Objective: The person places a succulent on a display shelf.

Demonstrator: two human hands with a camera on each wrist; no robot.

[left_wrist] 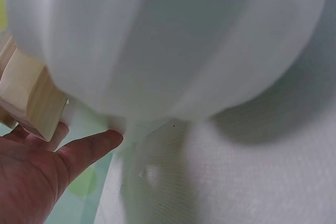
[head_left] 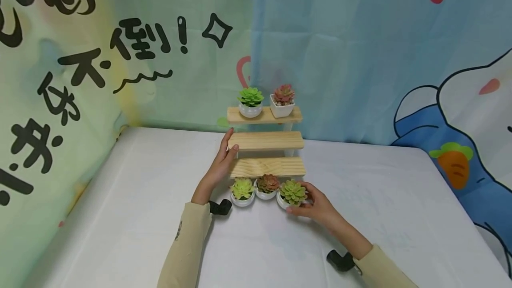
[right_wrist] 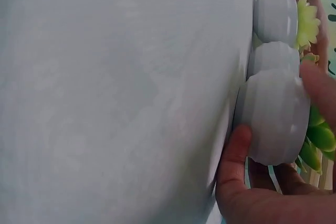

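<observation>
A three-tier wooden stand (head_left: 267, 141) stands on the table, with three potted succulents in front of its lowest shelf. My right hand (head_left: 316, 206) grips the white pot (right_wrist: 278, 119) of the right-hand green succulent (head_left: 293, 191), thumb on one side and fingers on the other. Beside that pot are a reddish-brown succulent (head_left: 268, 183) in the middle and a yellow-green succulent (head_left: 242, 188) on the left. At the stand's left side, my left hand (head_left: 221, 163) rests by the end of the middle shelf with its fingers extended. A white pot fills much of the left wrist view.
On the top shelf sit a bright green succulent (head_left: 250, 97) in a round pot and a pinkish-red succulent (head_left: 283, 95) in a square pot. A white cloth covers the table (head_left: 120, 217). Printed fabric (head_left: 340, 57) hangs behind and at the left.
</observation>
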